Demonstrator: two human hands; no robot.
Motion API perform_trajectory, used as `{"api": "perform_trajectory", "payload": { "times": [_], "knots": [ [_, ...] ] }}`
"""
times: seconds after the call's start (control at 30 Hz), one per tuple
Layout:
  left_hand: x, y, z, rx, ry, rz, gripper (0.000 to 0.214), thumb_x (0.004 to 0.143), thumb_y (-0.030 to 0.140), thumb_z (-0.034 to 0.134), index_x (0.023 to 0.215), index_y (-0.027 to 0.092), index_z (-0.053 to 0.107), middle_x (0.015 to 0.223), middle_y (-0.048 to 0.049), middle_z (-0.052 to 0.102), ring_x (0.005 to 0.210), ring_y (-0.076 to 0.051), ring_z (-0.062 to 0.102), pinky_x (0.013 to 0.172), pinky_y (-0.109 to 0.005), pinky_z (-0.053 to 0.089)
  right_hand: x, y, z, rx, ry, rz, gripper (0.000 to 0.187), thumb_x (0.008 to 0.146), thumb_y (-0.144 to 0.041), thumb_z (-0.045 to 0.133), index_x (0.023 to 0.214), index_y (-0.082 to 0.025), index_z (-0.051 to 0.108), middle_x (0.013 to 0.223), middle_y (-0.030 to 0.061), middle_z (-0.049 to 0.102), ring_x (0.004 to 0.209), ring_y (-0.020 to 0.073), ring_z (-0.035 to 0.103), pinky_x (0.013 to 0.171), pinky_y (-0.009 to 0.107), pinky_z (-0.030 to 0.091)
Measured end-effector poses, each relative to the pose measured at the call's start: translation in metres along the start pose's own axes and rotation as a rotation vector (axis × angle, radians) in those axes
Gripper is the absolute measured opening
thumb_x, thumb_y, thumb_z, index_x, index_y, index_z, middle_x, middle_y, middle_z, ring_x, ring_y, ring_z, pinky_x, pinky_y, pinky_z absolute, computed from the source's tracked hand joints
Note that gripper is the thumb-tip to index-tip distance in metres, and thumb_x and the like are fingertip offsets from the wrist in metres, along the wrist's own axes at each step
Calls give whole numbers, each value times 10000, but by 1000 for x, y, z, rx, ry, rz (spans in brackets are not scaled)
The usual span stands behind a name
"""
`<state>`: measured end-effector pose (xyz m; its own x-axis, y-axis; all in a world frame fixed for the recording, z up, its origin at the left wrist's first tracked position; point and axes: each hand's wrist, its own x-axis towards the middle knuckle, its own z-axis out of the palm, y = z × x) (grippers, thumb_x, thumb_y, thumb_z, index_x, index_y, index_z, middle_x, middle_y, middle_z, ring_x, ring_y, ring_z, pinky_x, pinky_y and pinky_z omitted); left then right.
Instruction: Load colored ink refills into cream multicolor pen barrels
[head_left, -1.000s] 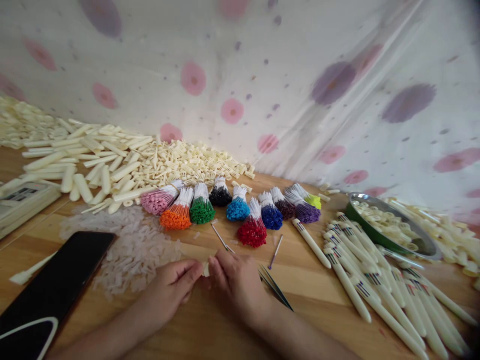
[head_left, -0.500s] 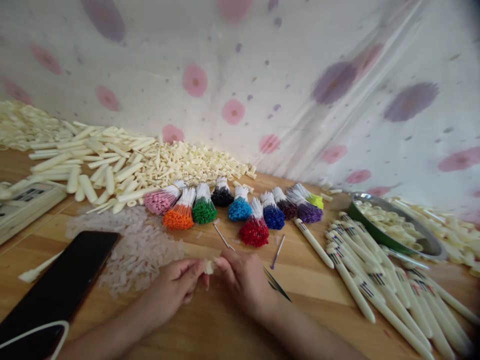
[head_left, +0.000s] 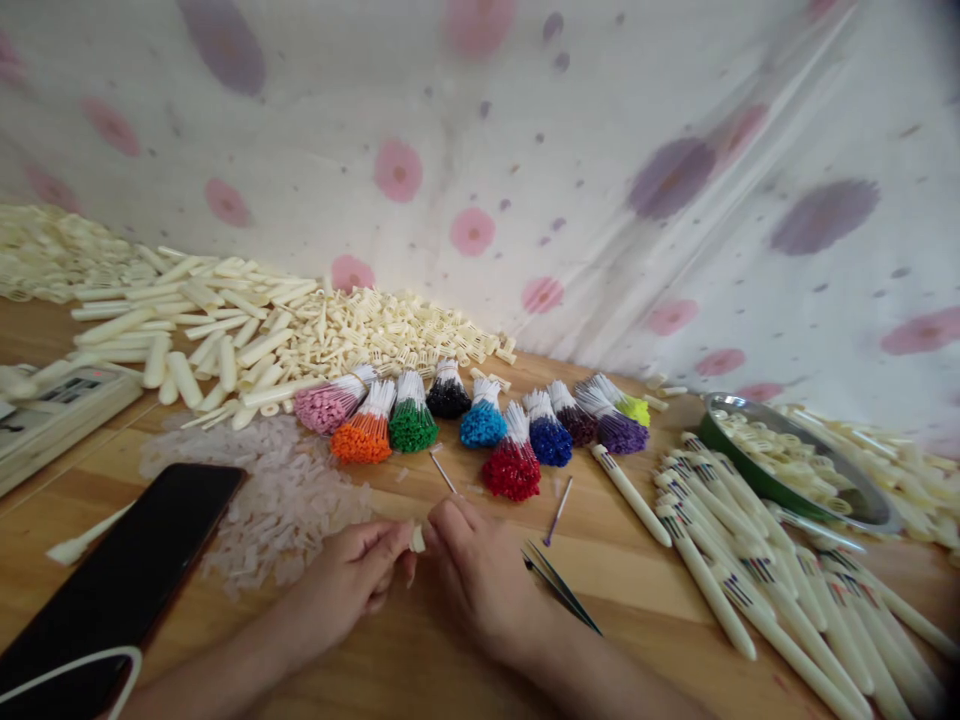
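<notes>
My left hand point(head_left: 358, 578) and my right hand point(head_left: 472, 562) meet fingertip to fingertip low in the middle of the wooden table point(head_left: 420, 660). Both pinch a small cream plastic piece point(head_left: 417, 539) between them. A thin refill point(head_left: 444, 471) sticks out just past my right fingers. Behind the hands stands a row of refill bundles with coloured tips, among them pink point(head_left: 324, 407), orange point(head_left: 361, 438), green point(head_left: 410, 424), blue point(head_left: 481, 424) and red point(head_left: 511, 473). Dark tweezers point(head_left: 562, 588) lie right of my right hand.
A black phone point(head_left: 120, 570) lies at the left beside a heap of clear plastic bits point(head_left: 274, 495). Cream barrels and clips point(head_left: 247, 325) are heaped at the back left. Assembled cream pens point(head_left: 765, 575) and a green bowl point(head_left: 787, 470) sit on the right. A flowered cloth point(head_left: 525, 150) hangs behind.
The hands have stayed together on the small piece with only slight finger shifts. The view has tipped a little, so everything sits slightly lower in the frame.
</notes>
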<state>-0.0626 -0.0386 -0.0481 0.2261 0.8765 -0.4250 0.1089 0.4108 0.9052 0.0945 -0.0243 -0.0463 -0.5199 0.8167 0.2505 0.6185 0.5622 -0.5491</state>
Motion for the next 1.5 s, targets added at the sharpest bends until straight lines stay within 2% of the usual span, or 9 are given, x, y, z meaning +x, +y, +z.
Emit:
{"api": "perform_trajectory", "payload": {
  "times": [0.1,0.17,0.33,0.5,0.73,1.0,1.17,1.37,1.5],
  "knots": [
    [-1,2,0,4,-3,-6,519,593,706,529,559,189,519,394,121,260,396,-70,201,399,-221,157,1,-1,3,214,-96,173,448,964,-349,166,646,-200,444,543,-18,439,491,120,420,490,212,321],
    [-2,3,-1,-9,-2,-13,512,606,702,519,565,192,510,395,126,247,398,-69,188,400,-218,150,0,0,2,303,-111,188,472,970,-368,136,667,-197,456,541,-24,436,490,114,424,489,199,334],
    [-2,3,0,-39,-15,-16,523,612,706,507,549,188,485,406,129,248,403,-62,164,399,-215,134,0,0,-2,-1,-16,-75,308,945,-309,251,793,-184,488,727,35,548,631,146,484,565,230,344],
    [1,1,1,-57,-2,-18,525,610,713,509,556,192,469,408,130,239,405,-61,158,403,-216,127,0,1,2,85,-105,160,421,968,-334,192,685,-195,471,584,-6,508,511,121,451,492,212,299],
    [-1,8,-3,-84,-116,-95,511,580,690,563,578,192,451,480,115,309,418,-45,141,400,-201,108,3,2,-5,-172,-29,-140,253,936,-241,299,766,-190,479,708,25,578,596,141,510,535,225,295],
    [2,-3,9,-54,40,-51,558,543,748,533,576,198,445,497,96,315,469,-78,271,445,-203,189,3,-1,9,-296,29,2,204,889,-166,363,716,-194,466,625,21,599,523,144,533,488,237,255],
    [1,1,22,-78,117,-14,552,553,750,525,586,207,434,547,73,363,526,-98,326,474,-204,236,5,3,2,-233,85,16,268,916,-198,286,689,-204,427,599,19,578,491,140,504,481,239,248],
    [-2,7,18,-157,-57,-95,570,525,772,508,555,231,332,465,132,204,424,-54,94,399,-194,109,0,7,-22,-4,-63,-177,227,936,-278,266,756,-213,388,714,11,542,627,136,486,568,212,314],
    [-2,5,13,-125,-67,-91,568,524,771,504,555,227,346,467,130,219,422,-53,106,400,-193,112,1,7,-23,120,-115,-103,224,923,-267,280,712,-217,336,657,-12,480,579,121,435,547,207,303]
  ]
}}
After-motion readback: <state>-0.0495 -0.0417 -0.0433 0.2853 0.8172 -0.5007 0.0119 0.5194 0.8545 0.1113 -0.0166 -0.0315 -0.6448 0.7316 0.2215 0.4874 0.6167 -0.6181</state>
